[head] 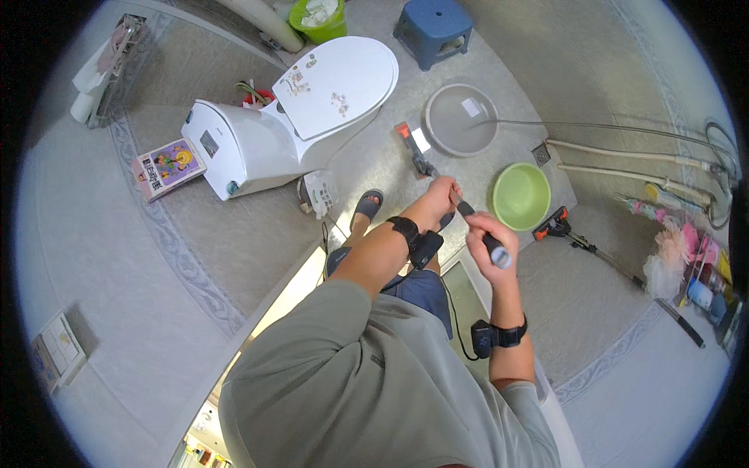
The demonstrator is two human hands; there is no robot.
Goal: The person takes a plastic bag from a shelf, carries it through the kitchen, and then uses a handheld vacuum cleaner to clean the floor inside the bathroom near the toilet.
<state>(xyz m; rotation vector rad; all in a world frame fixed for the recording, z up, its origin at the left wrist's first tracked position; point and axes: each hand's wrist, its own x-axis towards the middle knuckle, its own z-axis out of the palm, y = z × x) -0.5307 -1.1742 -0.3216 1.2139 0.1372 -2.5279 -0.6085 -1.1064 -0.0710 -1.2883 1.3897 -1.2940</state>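
Observation:
Both hands hold a long-handled floor cleaning tool (422, 162) with a dark grey and orange head. My left hand (440, 198) is wrapped around the shaft, partway down. My right hand (492, 238) grips the black upper handle, whose pale round end sticks out past the fingers. Down on the tiled floor, the head lies between the toilet (263, 146) and a grey round basin (434, 126). A light green basin (522, 196) stands to the right of my hands. A grey slipper (367, 205) shows on my left foot; my forearm partly hides the other.
A blue plastic stool (434, 26) and a green bin (320, 29) holding white paper stand at the back. On the right, a second long-handled tool (553, 225) leans near pale hoses (626, 152) and hanging bath puffs (670, 245). A book (169, 167) rests against the toilet tank.

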